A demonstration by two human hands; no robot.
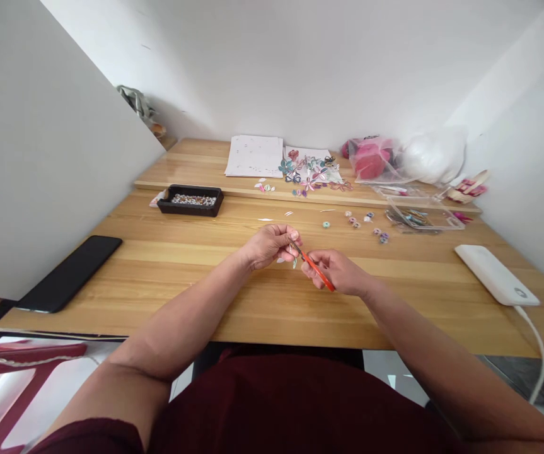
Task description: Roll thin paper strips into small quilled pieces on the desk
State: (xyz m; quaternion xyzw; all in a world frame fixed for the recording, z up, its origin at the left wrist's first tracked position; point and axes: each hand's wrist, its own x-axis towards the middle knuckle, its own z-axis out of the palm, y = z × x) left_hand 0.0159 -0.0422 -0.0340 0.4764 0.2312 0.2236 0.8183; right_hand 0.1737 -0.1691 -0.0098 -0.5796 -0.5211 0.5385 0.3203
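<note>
My right hand [335, 270] is closed around a pair of red-handled scissors [318, 272]. Their blades point up and left, reaching the fingertips of my left hand [272, 244]. That hand pinches a small pale piece with a thin strand, partly hidden by the fingers. Just below these fingers a small green-and-white petal shape [294, 263] shows; whether it is joined to the pinched piece I cannot tell. On the table beyond my hands lie thin white slivers [265, 219] and a green thread spool [326, 224].
A black tray of beads [191, 211] stands left, and a black phone [75, 271] lies nearer. Petal-like flower pieces [309, 173] cover paper on the raised shelf. Several small spools [353, 221], a clear plastic box [425, 224] and a white power bank [496, 274] are right.
</note>
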